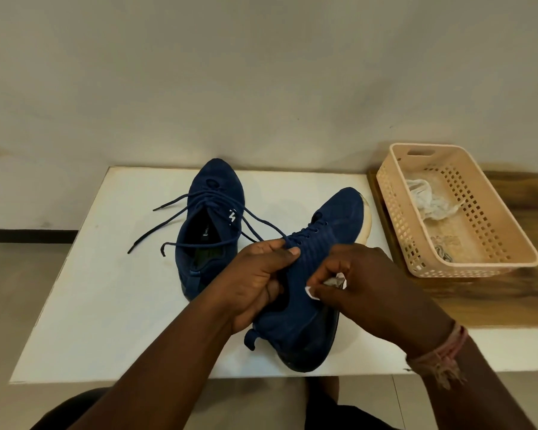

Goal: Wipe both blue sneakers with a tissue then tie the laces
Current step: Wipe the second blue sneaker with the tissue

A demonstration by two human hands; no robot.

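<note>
Sneaker (pixel 311 274) nearest the beige basket (pixel 457 212) is gripped at its collar by the left hand (pixel 255 287), while a tissue (pixel 333 282) is pinched against its side by the right hand (pixel 364 283). Its loose laces (pixel 261 225) are draped over the second sneaker (pixel 212 218), farther from the basket, and could be dragged or tangled if the held shoe is turned.

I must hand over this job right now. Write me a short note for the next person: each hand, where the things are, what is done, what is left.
Left hand: grips the near sneaker at its opening, holding it tilted on the white table.
Right hand: pinches a tissue against that sneaker's side.
Far sneaker: stands on the table, laces loose and untied.
Basket, right of the table: holds a crumpled tissue.
Done: cannot tell whether the far sneaker is already wiped.
Left: finish wiping the near sneaker, check the far one, then tie both pairs of laces.
</note>
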